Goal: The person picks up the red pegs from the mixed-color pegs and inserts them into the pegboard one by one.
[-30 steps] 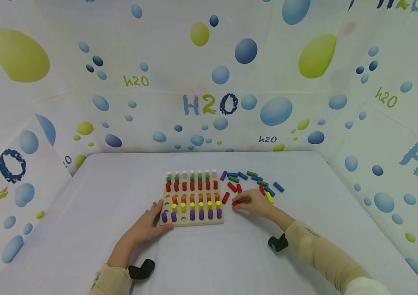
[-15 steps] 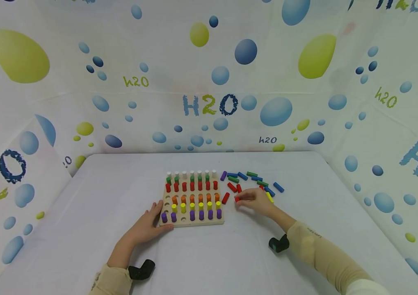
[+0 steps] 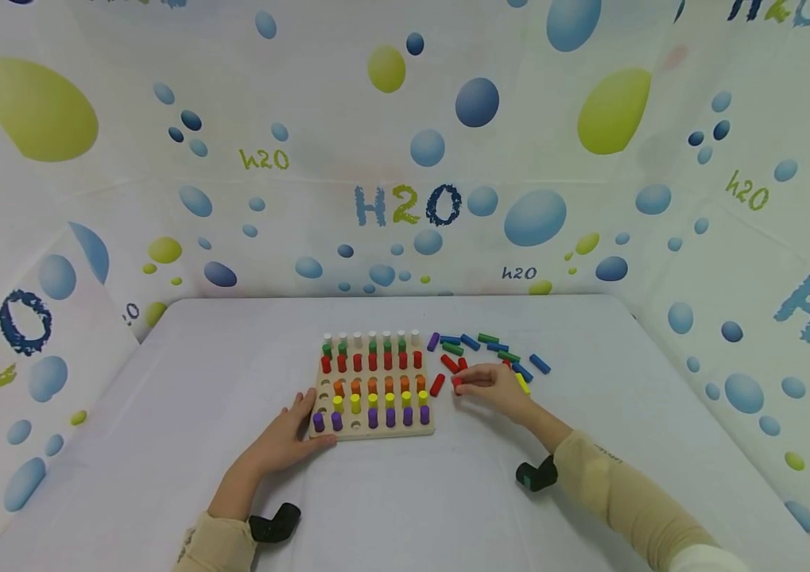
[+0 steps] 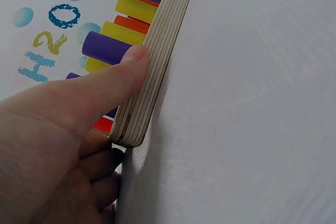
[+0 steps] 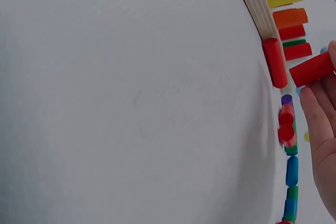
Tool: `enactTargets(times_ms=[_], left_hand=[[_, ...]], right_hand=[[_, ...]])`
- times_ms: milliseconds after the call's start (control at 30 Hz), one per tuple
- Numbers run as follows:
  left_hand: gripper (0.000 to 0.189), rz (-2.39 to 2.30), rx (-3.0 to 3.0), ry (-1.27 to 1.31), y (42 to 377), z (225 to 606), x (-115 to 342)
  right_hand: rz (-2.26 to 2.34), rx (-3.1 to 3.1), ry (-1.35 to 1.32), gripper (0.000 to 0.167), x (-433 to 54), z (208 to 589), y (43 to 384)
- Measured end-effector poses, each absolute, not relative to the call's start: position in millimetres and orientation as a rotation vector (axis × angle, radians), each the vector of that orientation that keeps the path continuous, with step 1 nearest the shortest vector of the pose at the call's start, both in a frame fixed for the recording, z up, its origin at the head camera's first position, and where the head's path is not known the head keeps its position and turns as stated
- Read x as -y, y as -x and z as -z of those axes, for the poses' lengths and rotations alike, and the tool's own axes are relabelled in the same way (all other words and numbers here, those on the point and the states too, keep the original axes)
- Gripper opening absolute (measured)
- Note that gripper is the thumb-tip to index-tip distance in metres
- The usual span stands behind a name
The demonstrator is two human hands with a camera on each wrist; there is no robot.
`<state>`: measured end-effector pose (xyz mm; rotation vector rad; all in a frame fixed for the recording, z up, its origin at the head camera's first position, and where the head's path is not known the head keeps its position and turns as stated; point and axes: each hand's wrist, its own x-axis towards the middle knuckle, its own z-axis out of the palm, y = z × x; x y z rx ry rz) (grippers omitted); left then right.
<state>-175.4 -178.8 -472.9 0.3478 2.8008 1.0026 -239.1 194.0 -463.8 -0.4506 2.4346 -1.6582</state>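
A wooden pegboard [image 3: 393, 431] stands on the white table, filled with rows of white, green, red, orange, yellow and purple pegs; some holes are bare. My left hand [image 3: 283, 437] holds its near left corner. In the left wrist view the thumb [image 4: 118, 80] presses the front edge beside a purple peg [image 4: 105, 48], and the other fingers curl along the left side. Right of the board, my right hand [image 3: 498, 391] pinches a red peg [image 3: 457, 382] between thumb and fingers. The right wrist view has this red peg [image 5: 312, 69] tilted, raised off the table.
Loose pegs lie right of the board: a red peg [image 3: 436, 385] close to its edge, a purple peg [image 3: 434, 341], a blue peg [image 3: 540, 362], a green peg [image 3: 488, 338] and a yellow peg [image 3: 522, 383], partly behind the right hand. A patterned cloth wall [image 3: 304, 206] rises behind the table.
My right hand has lifted the red peg slightly from the table and turned it more upright. The left hand and the pegboard have stayed put.
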Motion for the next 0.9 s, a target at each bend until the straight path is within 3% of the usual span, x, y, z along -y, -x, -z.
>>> enactTargets(times_ms=[900], left_hand=[[0.098, -1.013, -2.796, -0.333, 172.7, 468.1, 176.6]], right_hand=[[1.752, -2.363, 0.541, 0.032, -170.4, 457.3, 242.9]])
